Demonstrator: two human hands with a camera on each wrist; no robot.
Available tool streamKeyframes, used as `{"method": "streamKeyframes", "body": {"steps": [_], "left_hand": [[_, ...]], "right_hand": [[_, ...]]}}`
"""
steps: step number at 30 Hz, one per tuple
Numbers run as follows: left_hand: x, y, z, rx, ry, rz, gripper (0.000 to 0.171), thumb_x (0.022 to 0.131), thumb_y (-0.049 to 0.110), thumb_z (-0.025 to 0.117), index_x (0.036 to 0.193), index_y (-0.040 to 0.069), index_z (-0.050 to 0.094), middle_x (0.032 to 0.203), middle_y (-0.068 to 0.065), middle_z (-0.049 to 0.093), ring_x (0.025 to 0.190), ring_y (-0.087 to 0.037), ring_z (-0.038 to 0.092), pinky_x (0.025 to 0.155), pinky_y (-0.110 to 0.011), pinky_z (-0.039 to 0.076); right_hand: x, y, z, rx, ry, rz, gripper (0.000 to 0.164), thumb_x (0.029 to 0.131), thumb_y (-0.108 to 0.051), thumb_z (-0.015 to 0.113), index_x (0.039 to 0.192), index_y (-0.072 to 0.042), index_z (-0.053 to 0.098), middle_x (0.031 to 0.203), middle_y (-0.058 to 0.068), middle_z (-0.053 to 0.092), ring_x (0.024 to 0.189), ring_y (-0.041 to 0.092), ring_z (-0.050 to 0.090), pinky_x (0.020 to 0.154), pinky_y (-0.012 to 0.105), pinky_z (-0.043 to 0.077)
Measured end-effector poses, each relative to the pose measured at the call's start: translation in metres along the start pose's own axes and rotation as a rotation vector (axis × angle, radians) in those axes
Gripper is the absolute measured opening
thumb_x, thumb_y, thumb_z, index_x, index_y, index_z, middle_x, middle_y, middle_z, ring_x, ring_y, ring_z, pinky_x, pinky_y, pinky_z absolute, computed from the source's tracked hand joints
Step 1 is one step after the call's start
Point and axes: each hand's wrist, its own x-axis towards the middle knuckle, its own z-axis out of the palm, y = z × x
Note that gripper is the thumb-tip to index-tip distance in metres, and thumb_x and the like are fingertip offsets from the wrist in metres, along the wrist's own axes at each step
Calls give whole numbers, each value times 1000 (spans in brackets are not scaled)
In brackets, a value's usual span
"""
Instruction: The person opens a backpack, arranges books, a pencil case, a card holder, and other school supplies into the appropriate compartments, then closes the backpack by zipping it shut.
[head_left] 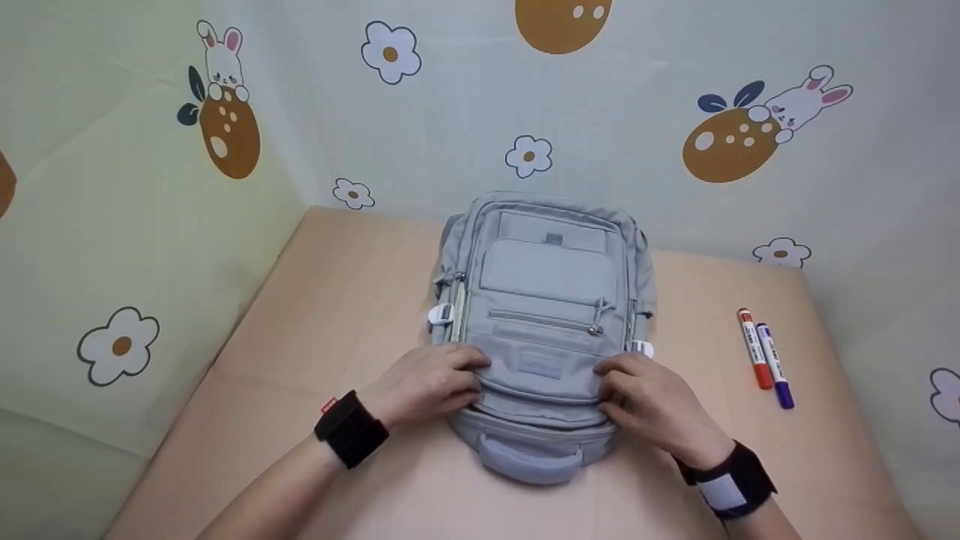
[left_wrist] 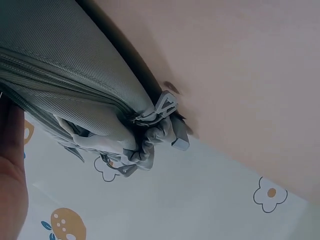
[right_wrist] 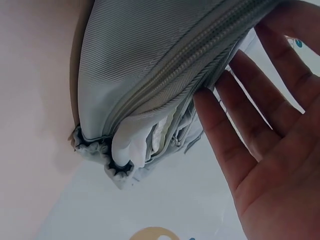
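Note:
A grey backpack (head_left: 551, 274) lies on its back on the table, its carry handle (head_left: 529, 459) toward me. Near that end the main zip is undone, leaving a narrow gap under the front panel. My left hand (head_left: 435, 382) pinches the panel's left edge between thumb and fingers. On the opposite side my right hand (head_left: 660, 394) grips the matching edge. In the right wrist view the fingertips (right_wrist: 204, 95) meet the fabric beside the zip (right_wrist: 185, 52), and pale contents show through the open side. Only part of the left hand (left_wrist: 12, 175) appears in the left wrist view.
To the right of the backpack, a red marker (head_left: 754, 349) and a purple-blue marker (head_left: 775, 366) lie side by side on the peach-coloured table (head_left: 360, 300). A pale printed cloth (head_left: 450, 120) with flowers and rabbits stands behind the table and along its sides.

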Motion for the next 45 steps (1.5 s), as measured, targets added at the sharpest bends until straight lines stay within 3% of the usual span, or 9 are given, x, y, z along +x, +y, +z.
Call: {"method": "streamKeyframes", "body": {"steps": [3, 6, 8, 11, 15, 21, 29, 37, 45], "left_hand": [[4, -3, -2, -12, 70, 23, 8, 89, 19, 79, 95, 15, 76, 120, -3, 69, 111, -20, 64, 96, -33, 52], [11, -10, -9, -7, 149, -21, 11, 90, 16, 78, 100, 14, 77, 112, -1, 71, 104, -19, 66, 90, -32, 54], [17, -19, -14, 7, 193, -106, 14, 90, 14, 77, 104, 13, 77, 109, 0, 72, 101, -19, 67, 88, -32, 55], [27, -36, -23, 20, 232, -292, 16, 91, 11, 76, 107, 11, 77, 108, -2, 73, 101, -21, 67, 86, -34, 55], [39, -59, -30, 13, 220, -528, 21, 93, 6, 72, 114, 8, 76, 111, -5, 73, 103, -25, 68, 88, -39, 55], [53, -81, -25, 39, 108, -692, 24, 95, 6, 65, 118, 6, 74, 114, -11, 72, 105, -30, 67, 88, -45, 54], [62, -90, -11, 108, 35, -729, 17, 96, 8, 64, 109, 8, 76, 106, -10, 72, 97, -33, 67, 80, -48, 54], [59, -91, -10, 99, 62, -731, 13, 99, 13, 64, 103, 10, 77, 102, -10, 72, 92, -33, 65, 76, -48, 53], [55, -90, -14, 50, 102, -713, 12, 99, 16, 67, 102, 11, 78, 99, -8, 72, 92, -30, 67, 77, -47, 53]], "right_hand": [[2, -1, 0, -6, -10, 3, 27, 70, -7, 87, 84, -18, 65, 111, 0, 67, 98, 19, 61, 78, 37, 54], [5, -3, -3, -13, -19, 1, 27, 72, -8, 87, 85, -17, 66, 108, 0, 67, 96, 18, 62, 77, 36, 54], [9, -4, -6, -23, -22, -4, 26, 73, -9, 88, 85, -17, 67, 104, -2, 67, 93, 16, 62, 74, 35, 54], [20, -8, -11, -37, -25, -21, 22, 76, -10, 86, 87, -17, 69, 98, -5, 66, 87, 14, 61, 71, 34, 53], [41, -14, -15, -53, -31, -86, 15, 81, -12, 82, 88, -16, 69, 92, -6, 65, 84, 15, 60, 71, 35, 52], [84, -27, -9, -76, -107, -184, 7, 90, -18, 75, 93, -13, 71, 99, 0, 69, 97, 23, 64, 88, 40, 52], [138, -41, 8, -85, -314, -96, 38, 95, -25, 70, 127, -5, 67, 138, 15, 61, 135, 34, 50, 117, 47, 32], [178, -50, 33, -117, -439, -86, 54, 97, -30, 67, 141, -1, 58, 151, 21, 49, 143, 39, 40, 120, 49, 26], [193, -50, 56, -258, -479, -94, 56, 100, -52, 58, 139, -12, 62, 152, 17, 48, 145, 38, 36, 118, 56, 27]]}}
